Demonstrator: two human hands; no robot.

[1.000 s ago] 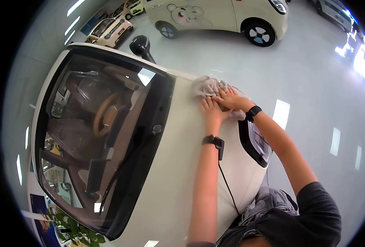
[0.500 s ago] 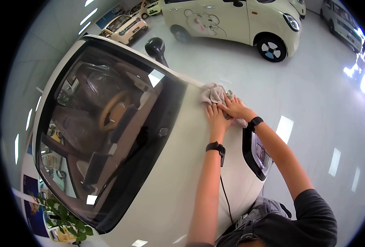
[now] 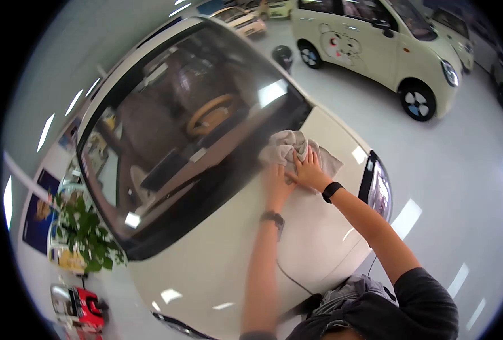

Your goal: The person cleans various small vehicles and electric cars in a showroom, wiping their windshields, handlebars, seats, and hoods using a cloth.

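Note:
A crumpled grey-beige cloth [image 3: 288, 148] lies on the cream car hood [image 3: 217, 272], close to the lower edge of the windshield [image 3: 178, 113]. My left hand [image 3: 278, 184] is on the cloth's near left part, blurred, with its fingertips on or under the fabric. Beside it, my right hand [image 3: 312, 171] presses on the cloth with its fingers spread. The hands touch or nearly touch each other. Each wrist wears a black band. A thin dark cable runs over the hood near my left wrist.
The headlight [image 3: 379, 187] is right of the cloth. Beyond the hood stands a cream car [image 3: 370, 51] with a cartoon drawing, past a side mirror [image 3: 282, 55]. A leafy plant [image 3: 87, 232] and a red vehicle [image 3: 87, 309] are at the lower left.
Both hands and the cloth have moved from the hood's far side edge inward, towards the windshield. The view has turned, showing more of the hood, the plant and the red vehicle.

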